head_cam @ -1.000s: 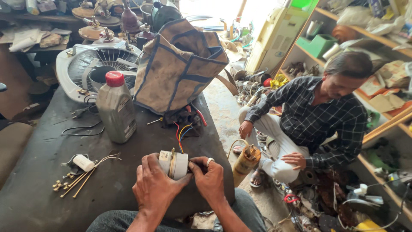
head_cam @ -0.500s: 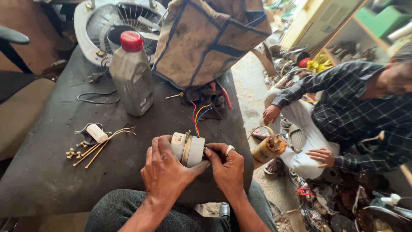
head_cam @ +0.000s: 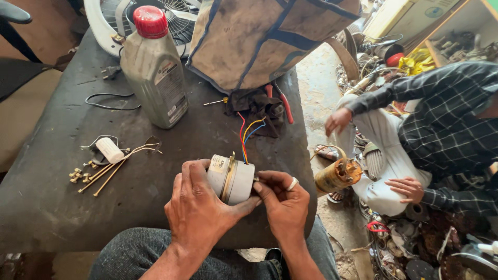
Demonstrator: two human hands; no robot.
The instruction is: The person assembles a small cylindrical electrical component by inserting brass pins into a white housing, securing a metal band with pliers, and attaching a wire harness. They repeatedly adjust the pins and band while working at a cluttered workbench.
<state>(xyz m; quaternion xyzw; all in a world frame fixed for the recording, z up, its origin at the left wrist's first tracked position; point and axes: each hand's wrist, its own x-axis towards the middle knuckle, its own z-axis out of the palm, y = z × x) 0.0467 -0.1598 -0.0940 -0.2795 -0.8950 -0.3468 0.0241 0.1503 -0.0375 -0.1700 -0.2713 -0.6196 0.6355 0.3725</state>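
Note:
My left hand [head_cam: 199, 210] wraps around a small grey electric motor [head_cam: 231, 178] at the near edge of a dark worktable [head_cam: 46, 207]. My right hand [head_cam: 282, 205], a ring on one finger, pinches the motor's right end, where the shaft is hidden by my fingers. Red, yellow and blue wires [head_cam: 246, 136] rise from the motor's seam toward a dark cloth bundle [head_cam: 257, 106]. Both hands rest on the table edge above my knees.
A grey oil bottle with a red cap [head_cam: 154, 70], a canvas tool bag [head_cam: 270, 39], a white fan guard [head_cam: 111, 23], long bolts, brass nuts and a white capacitor [head_cam: 110, 150] lie on the table. A seated person in a checked shirt [head_cam: 446, 129] works on another motor [head_cam: 338, 175] at right.
The view has dipped and come closer to the table. My hands keep hold of the motor, with my right fingers shifted onto its end. The seated person's hand lifted away from the floor motor.

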